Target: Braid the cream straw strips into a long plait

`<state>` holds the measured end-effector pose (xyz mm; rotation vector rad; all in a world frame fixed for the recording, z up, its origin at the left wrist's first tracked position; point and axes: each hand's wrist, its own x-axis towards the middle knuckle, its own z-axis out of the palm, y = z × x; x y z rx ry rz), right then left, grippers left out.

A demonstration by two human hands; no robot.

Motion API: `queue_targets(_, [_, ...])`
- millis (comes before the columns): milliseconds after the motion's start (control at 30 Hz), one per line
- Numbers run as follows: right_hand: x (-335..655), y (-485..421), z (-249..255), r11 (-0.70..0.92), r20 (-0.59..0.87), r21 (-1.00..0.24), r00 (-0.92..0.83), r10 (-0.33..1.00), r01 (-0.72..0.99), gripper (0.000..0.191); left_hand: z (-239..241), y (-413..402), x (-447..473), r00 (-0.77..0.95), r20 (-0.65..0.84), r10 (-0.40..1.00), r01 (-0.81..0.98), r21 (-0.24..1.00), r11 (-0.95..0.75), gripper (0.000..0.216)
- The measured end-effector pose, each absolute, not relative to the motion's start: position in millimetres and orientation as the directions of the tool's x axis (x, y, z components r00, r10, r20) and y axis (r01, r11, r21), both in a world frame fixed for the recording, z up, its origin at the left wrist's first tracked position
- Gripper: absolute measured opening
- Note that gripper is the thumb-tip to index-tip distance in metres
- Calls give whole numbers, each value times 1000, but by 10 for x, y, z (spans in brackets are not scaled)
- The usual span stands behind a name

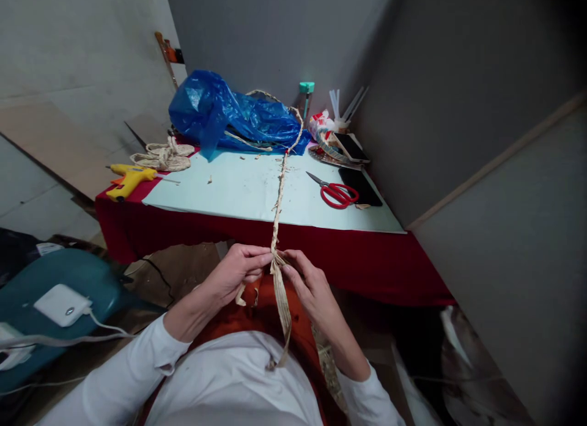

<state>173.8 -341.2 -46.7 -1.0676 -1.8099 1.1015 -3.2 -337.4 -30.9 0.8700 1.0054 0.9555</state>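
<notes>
A pale braid of dried plant fibre (280, 190) runs from beside the blue plastic bag across the table to its front edge, where both hands meet at its end. My left hand (243, 268) pinches the braid's lower end from the left, with a short strand hanging below its fingers. From the right, my right hand (305, 279) pinches strands at the same spot. One long, flat fibre strip (282, 297) hangs loose between the hands, down over the white shirt. The small gaps between the fingertips are partly hidden.
Red-handled scissors (338, 194) and a dark phone (362, 186) lie at the table's right. A yellow glue gun (132, 180) and woven slippers (165, 154) are at the left. Behind sits the blue plastic bag (238, 114). A green stool (68, 273) holds a white device (63, 305).
</notes>
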Motion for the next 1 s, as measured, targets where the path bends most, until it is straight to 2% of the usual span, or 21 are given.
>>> queue_targets(233, [1730,-3423,-481,260,156,-938,-392,907,229,24,-317,-3385,-16,209,-282,936,-270,904,333,31])
queue_targets(333, [1749,-3459,-423,370,281,-865,-285,916,339,21,-329,-3394,-17,152,-293,944,-226,920,321,31])
queue_targets(400, [1737,-3489,-375,495,412,-737,-274,869,460,18,-322,-3407,-7,128,-286,950,-196,931,307,30])
queue_targets(500, [1667,-3513,-350,631,490,-425,-421,763,649,15,-303,-3431,13,101,-265,959,-166,946,279,29])
queue_targets(567, [1608,-3506,-370,630,491,-228,-471,733,742,14,-295,-3443,22,88,-260,962,-149,951,271,31])
queue_targets(633, [1563,-3493,-400,607,520,-142,-463,718,782,15,-296,-3449,22,89,-256,963,-140,954,266,34])
queue_targets(800, [1531,-3493,-424,633,535,-169,-469,703,756,14,-317,-3453,4,100,-225,969,-126,963,237,37])
queue_targets(867, [1532,-3492,-410,652,523,-224,-475,708,725,15,-321,-3458,-5,108,-208,972,-128,967,221,36])
queue_targets(933, [1536,-3476,-386,660,515,-379,-444,733,649,16,-312,-3470,-12,114,-185,976,-131,971,200,35])
queue_targets(1000, [1543,-3439,-357,595,463,-606,-374,804,528,15,-290,-3486,-14,117,-177,977,-130,973,192,33])
